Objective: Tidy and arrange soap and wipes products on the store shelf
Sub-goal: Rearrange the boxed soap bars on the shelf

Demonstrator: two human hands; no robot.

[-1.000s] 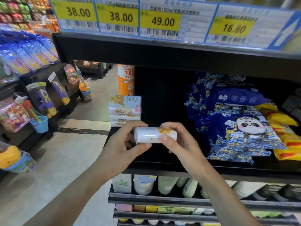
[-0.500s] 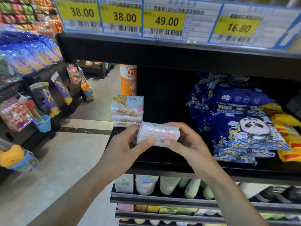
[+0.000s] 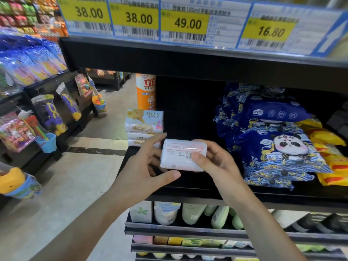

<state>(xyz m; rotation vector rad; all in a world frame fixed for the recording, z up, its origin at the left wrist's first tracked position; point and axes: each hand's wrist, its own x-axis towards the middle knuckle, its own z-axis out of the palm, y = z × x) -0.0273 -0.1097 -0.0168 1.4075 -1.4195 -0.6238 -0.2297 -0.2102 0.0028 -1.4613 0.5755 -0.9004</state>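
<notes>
Both hands hold a white soap bar pack (image 3: 181, 155) in front of the black shelf (image 3: 188, 193), its printed back with a barcode turned up toward me. My left hand (image 3: 146, 170) grips its left end with the thumb underneath. My right hand (image 3: 216, 164) grips its right end, thumb on the barcode side. A stack of three MeLy soap packs (image 3: 144, 127) sits at the shelf's left end, just behind my left fingers. Blue panda wipes packs (image 3: 273, 146) are piled on the shelf's right half.
An orange bottle (image 3: 146, 91) stands behind the soap stack. Yellow packs (image 3: 331, 147) lie at the far right. Price tags (image 3: 184, 23) line the shelf above. Bottles and tubes (image 3: 190, 213) fill the lower shelves. Hanging toys (image 3: 49, 115) line the aisle rack on the left.
The soap pack has been rotated in my hands, from its narrow side facing me to its printed back facing up. Both hands stayed in front of the shelf.
</notes>
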